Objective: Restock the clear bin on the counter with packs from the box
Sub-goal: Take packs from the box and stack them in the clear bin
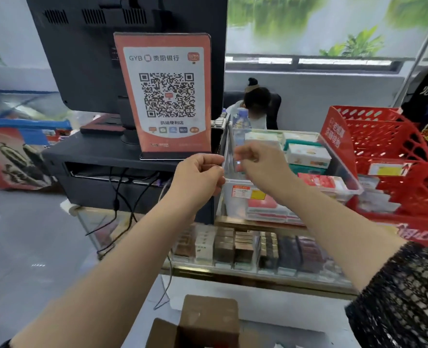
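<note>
Head view, clear bin under right hand

Single wide head-worn view, forward and down, close over the counter.

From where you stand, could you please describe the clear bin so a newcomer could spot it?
Start at the big black monitor with the orange QR sign in front. Just right of that sign sits the clear bin. Unlike the red perforated basket beside it, its walls are transparent, showing stacked packs.
</note>
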